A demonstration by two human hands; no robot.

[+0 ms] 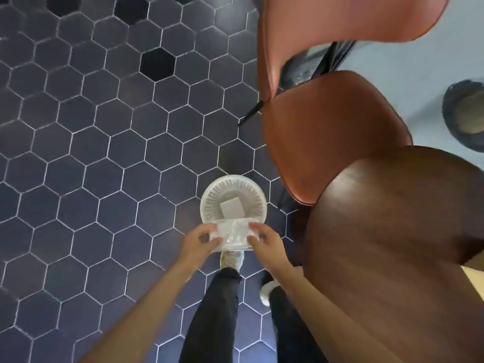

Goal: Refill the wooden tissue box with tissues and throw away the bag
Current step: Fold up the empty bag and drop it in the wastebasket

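Observation:
I look straight down at a clear, crumpled plastic bag (235, 235) held between both hands just above the near rim of a white perforated waste basket (233, 199). My left hand (201, 241) pinches the bag's left end and my right hand (264, 242) pinches its right end. A pale flat piece of paper or card (232, 207) lies at the bottom of the basket. The wooden tissue box is not in view.
The basket stands on a dark blue hexagon-tiled floor (104, 153). A brown chair (332, 127) stands to the right, and a round dark wooden table (398, 244) fills the lower right. My legs and shoes (231, 260) are below the hands.

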